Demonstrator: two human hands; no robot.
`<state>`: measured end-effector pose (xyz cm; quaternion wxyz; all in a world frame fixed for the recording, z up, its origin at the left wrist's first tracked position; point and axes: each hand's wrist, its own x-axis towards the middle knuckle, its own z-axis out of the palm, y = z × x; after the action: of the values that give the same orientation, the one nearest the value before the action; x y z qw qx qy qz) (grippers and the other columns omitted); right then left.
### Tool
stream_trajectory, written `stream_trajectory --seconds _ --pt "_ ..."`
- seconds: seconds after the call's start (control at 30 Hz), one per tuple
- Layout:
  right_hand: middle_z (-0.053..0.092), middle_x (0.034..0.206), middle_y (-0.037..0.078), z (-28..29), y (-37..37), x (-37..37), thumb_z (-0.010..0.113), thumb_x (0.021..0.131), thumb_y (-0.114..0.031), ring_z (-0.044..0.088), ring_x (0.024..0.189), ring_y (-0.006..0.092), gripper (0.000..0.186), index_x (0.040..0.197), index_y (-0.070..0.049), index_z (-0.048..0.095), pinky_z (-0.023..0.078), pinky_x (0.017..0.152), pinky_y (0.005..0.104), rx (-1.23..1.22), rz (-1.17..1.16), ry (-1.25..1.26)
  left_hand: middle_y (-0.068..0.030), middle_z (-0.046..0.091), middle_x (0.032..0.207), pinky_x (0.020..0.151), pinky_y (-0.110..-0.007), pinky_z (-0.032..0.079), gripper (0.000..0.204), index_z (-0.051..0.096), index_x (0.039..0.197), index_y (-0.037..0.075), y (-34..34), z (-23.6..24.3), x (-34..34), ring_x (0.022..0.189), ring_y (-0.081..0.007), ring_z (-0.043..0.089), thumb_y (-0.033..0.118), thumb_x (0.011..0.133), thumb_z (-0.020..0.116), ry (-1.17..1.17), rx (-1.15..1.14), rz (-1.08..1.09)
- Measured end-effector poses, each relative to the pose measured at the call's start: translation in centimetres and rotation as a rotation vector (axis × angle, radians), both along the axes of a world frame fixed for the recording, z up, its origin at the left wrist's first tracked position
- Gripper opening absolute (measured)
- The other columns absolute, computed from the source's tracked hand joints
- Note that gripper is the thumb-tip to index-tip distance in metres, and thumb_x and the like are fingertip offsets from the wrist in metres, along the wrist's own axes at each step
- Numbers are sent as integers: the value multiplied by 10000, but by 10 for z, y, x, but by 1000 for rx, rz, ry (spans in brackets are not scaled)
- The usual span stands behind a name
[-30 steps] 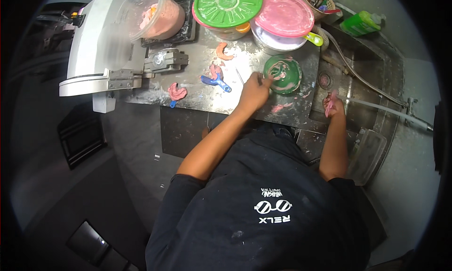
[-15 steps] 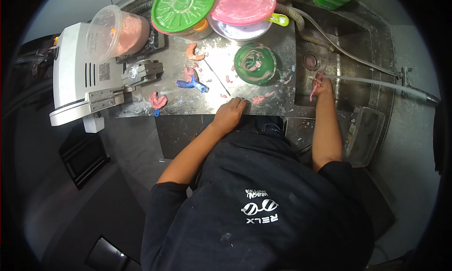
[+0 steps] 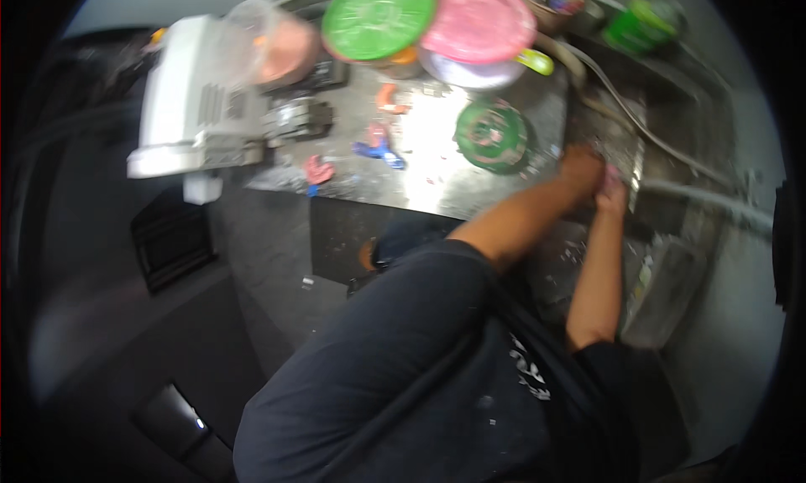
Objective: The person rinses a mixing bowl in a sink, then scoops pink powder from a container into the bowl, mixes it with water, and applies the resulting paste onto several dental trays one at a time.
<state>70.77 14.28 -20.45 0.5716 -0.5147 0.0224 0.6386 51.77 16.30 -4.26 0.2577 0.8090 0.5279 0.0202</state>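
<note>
Over the sink (image 3: 604, 130) at the right, my two hands are close together and blurred. Pink soft material (image 3: 612, 177) shows at the fingers of my right hand (image 3: 614, 196), which is closed on it. My left hand (image 3: 581, 171) reaches across to the sink's near left side; its fingers are smeared, so whatever it holds cannot be made out. Beside the sink stands a green mixing bowl (image 3: 491, 135) smeared with pink. On the metal worktop (image 3: 428, 185) lie a blue impression tray (image 3: 382, 154) with pink material, a pink horseshoe-shaped piece (image 3: 318, 170) and an orange-pink curved piece (image 3: 389, 99).
A white machine (image 3: 180, 97) and a clear tub of pink powder (image 3: 285, 51) stand at the left. Containers with a green lid (image 3: 379, 17) and a pink lid (image 3: 478, 21) line the back. A hose (image 3: 642, 118), a pale pipe-like streak (image 3: 705, 196) and a green bottle (image 3: 642, 26) surround the sink.
My left hand has moved from the worktop's front edge right to the sink, beside my right hand. The thin metal spatula no longer shows on the worktop. The view has shifted.
</note>
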Motion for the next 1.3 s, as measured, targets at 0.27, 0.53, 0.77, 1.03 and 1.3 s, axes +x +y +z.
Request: stream_trajectory --seconds 0.27,0.53,0.77,1.03,1.3 --pt "543 1332 215 -54 11 21 334 1015 -233 555 1195 247 471 1368 55 452 408 1067 365 192 323 401 -286 626 1105 954 -460 460 515 555 1217 -3 -18 -60 11 1070 -426 604 341 841 631 -564 -450 279" --pt "554 1322 191 -27 20 6 479 939 -171 546 1206 268 475 1364 41 464 410 1071 382 0 397 64 -347 558 1194 971 -427 454 517 522 1251 -50 -30 -56 10 1141 -412 568 224 823 619 -600 -308 285" --pt "563 1314 170 -18 29 -7 606 873 -116 539 1216 286 526 1361 29 475 411 1074 396 29 534 -125 -311 591 1172 941 -444 469 558 551 1211 -76 -17 -77 15 1108 -385 597 309 819 648 -620 -480 497" --pt "644 909 41 -7 19 -22 611 951 -136 587 622 141 137 1077 -82 603 460 458 218 -358 -118 296 -240 665 873 773 -444 534 386 718 948 58 -13 -89 13 838 -383 660 428 874 635 -677 -620 434" --pt "623 1229 135 59 13 -50 458 1012 -240 635 1016 279 331 1316 -112 486 509 835 444 -11 -111 515 -199 615 721 596 -499 468 437 652 818 21 -5 -40 1 637 -335 603 384 930 437 -523 -689 432"
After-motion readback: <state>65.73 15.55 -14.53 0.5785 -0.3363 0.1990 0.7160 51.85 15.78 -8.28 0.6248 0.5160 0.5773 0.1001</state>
